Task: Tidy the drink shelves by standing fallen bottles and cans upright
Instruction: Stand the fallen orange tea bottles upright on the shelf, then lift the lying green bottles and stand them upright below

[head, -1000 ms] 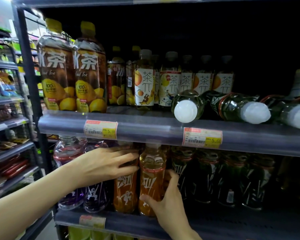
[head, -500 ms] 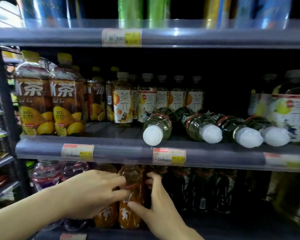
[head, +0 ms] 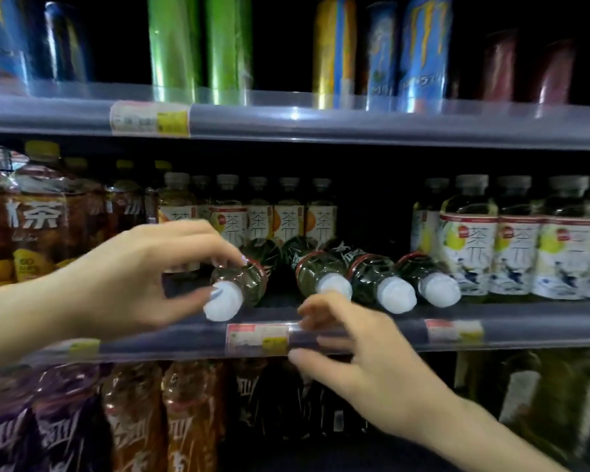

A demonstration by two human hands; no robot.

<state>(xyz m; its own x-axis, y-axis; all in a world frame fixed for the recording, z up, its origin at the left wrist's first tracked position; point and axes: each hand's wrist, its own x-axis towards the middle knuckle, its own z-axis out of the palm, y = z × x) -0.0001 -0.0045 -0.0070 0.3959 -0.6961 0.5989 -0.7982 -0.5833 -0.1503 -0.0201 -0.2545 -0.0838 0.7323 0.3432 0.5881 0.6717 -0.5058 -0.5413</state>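
Note:
Several dark green bottles with white caps lie on their sides on the middle shelf (head: 525, 328), caps pointing out at me. My left hand (head: 140, 277) pinches the neck of the leftmost fallen bottle (head: 249, 281), index finger on top and thumb beneath by the cap. My right hand (head: 361, 356) is in front of the shelf rail with fingers spread and empty; its top fingertip is just below the cap of the second fallen bottle (head: 315, 277). Two more fallen bottles (head: 378, 284) lie to the right, touching side by side.
Upright tea bottles (head: 259, 219) stand behind the fallen ones, with white-labelled bottles (head: 470, 240) at right and large lemon tea bottles (head: 41, 226) at left. Tall cans (head: 229, 46) fill the top shelf. Orange and purple bottles (head: 188, 413) stand on the lower shelf.
Both hands left the orange bottles on the lower shelf and rose to the middle shelf. My left hand took hold of the leftmost fallen bottle's neck. My view tilted upward.

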